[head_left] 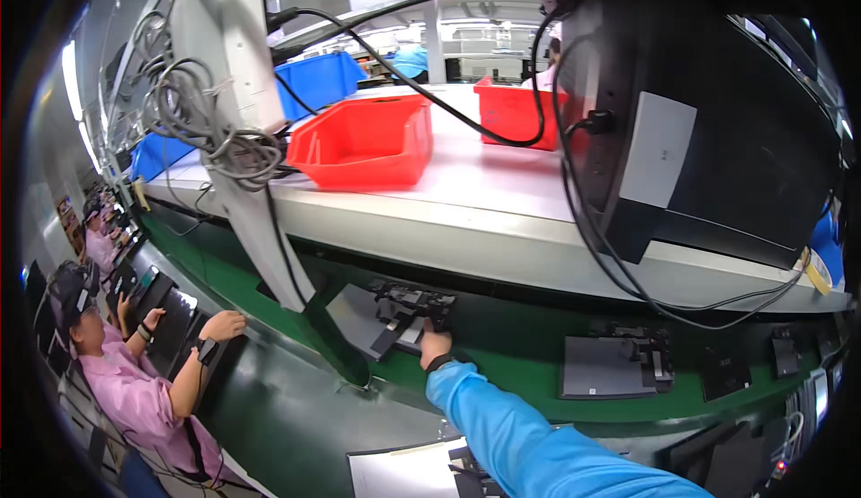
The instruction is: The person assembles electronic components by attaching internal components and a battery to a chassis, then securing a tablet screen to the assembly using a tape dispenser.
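Touching laptop part [357, 312] with right hand [437, 347], cannot tell if clamped; cannot see left hand. Could hit post [337, 344], left of right hand, if slid sideways.

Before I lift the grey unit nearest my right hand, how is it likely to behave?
The grey unit will probably stay stiff, because it looks like a thin, even slab. The exposed black components along its far end may be fragile if pressed. Low and broad on the green surface, it seems more apt to slide than to roll.
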The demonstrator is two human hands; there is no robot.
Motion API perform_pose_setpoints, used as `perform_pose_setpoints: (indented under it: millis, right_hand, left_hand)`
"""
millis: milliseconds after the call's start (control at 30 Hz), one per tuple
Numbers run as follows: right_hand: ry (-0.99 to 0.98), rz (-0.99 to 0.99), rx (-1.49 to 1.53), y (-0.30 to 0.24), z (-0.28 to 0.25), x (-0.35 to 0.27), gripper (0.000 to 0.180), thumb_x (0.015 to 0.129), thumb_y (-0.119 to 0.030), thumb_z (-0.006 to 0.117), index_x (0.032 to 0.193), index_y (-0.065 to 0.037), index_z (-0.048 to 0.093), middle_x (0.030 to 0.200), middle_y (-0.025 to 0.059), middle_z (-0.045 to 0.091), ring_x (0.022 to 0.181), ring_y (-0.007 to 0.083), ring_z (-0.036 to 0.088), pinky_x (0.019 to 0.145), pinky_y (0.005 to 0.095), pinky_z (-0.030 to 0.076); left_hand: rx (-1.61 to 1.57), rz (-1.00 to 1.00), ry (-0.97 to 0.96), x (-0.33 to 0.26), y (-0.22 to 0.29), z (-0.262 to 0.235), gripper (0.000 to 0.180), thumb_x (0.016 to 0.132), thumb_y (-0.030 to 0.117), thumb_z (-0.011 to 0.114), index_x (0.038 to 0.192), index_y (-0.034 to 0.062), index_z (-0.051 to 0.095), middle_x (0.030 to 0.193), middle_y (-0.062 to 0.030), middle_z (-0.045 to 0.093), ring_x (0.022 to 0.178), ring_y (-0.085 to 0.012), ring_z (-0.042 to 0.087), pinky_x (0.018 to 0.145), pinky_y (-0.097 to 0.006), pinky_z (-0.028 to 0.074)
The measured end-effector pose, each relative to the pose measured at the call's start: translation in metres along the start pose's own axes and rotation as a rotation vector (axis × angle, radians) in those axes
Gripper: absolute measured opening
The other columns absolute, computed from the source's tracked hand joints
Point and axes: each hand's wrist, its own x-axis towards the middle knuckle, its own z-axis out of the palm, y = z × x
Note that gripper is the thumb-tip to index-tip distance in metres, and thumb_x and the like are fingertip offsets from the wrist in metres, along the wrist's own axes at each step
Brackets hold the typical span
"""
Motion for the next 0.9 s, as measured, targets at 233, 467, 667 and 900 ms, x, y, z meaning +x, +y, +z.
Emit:
perform_pose_setpoints:
  millis: [233,467,667,900]
  right_hand:
    - [-0.014,0.209,0.322,-0.07,-0.065,-0.041,0.031,0.088,-0.028,0.063,0.103,0.0,0.062,0.097,0.0087,0.065,0.087,0.0249,0.06,0.078,0.033,0.045]
    - [-0.01,-0.112,0.423,-0.19,-0.221,-0.091,0.026,0.086,-0.021,0.067,0.104,-0.004,0.058,0.094,0.0048,0.063,0.082,0.0177,0.058,0.07,0.0338,0.046]
    - [0.061,-0.157,0.474,-0.294,-0.416,-0.166,0.024,0.091,-0.022,0.061,0.107,-0.004,0.056,0.099,0.0056,0.064,0.089,0.0173,0.063,0.08,0.0341,0.05]
    - [0.117,-0.177,0.354,-0.38,-0.621,-0.263,0.033,0.094,-0.026,0.055,0.117,-0.002,0.054,0.108,0.0072,0.064,0.099,0.0186,0.062,0.087,0.0342,0.048]
  left_hand:
    - [0.079,0.022,-0.034,-0.012,0.008,-0.003,0.015,0.074,0.0,0.052,0.083,0.0069,0.061,0.088,-0.0126,0.061,0.09,-0.0327,0.054,0.084,-0.043,0.041]
    - [0.124,0.085,0.009,-0.024,0.017,-0.007,0.015,0.074,-0.002,0.05,0.08,0.0044,0.062,0.086,-0.0153,0.059,0.086,-0.0345,0.053,0.082,-0.045,0.04]
    - [0.195,0.135,0.005,-0.031,0.03,0.004,0.013,0.076,-0.001,0.048,0.08,0.0029,0.061,0.085,-0.0156,0.059,0.085,-0.0347,0.052,0.082,-0.045,0.041]
    - [0.192,0.198,0.044,-0.034,0.031,0.009,0.013,0.078,0.001,0.047,0.08,0.0015,0.06,0.084,-0.0168,0.059,0.086,-0.0353,0.052,0.084,-0.046,0.041]
